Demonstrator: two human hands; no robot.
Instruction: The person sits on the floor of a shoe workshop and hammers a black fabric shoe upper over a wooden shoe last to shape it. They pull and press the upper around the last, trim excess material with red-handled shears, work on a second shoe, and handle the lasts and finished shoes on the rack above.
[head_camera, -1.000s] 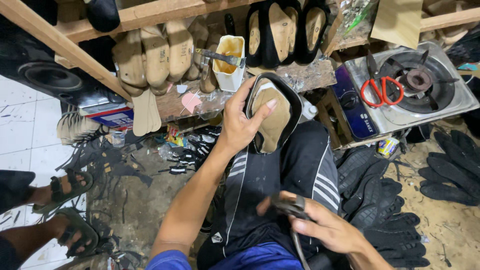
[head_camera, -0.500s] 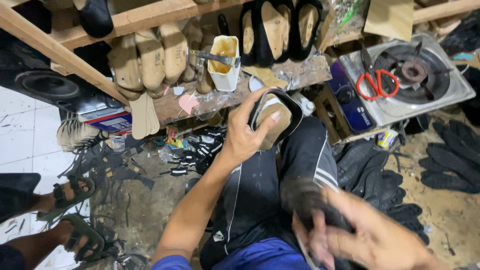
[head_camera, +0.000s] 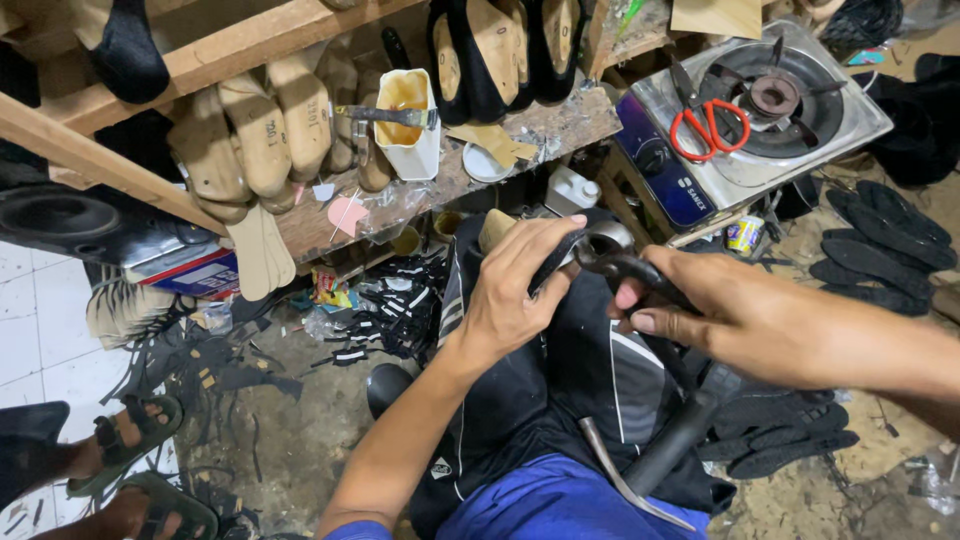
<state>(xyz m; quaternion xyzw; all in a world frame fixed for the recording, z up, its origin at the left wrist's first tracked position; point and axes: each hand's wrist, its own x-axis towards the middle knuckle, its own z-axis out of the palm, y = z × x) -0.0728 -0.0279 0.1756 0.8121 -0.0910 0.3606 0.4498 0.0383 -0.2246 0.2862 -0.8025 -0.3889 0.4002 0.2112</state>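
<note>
My left hand (head_camera: 520, 290) grips a black shoe upper on a wooden last (head_camera: 500, 228), resting on my knee. My right hand (head_camera: 700, 305) is shut on black lasting pliers (head_camera: 625, 265), whose jaws meet the shoe's edge by my left fingers. A hammer (head_camera: 650, 470) with a black handle and metal head lies across my lap, on the dark trousers with white stripes.
A wooden bench (head_camera: 450, 175) ahead carries a glue pot with a brush (head_camera: 408, 120), lasts and shoes. Red scissors (head_camera: 708, 125) lie on a gas stove (head_camera: 760, 110) at right. Black soles (head_camera: 880, 250) are piled at right. Another person's sandalled feet (head_camera: 130, 470) are at lower left.
My right hand rose from my lap to the shoe, now holding pliers. The shoe turned in my left hand and dropped lower in view.
</note>
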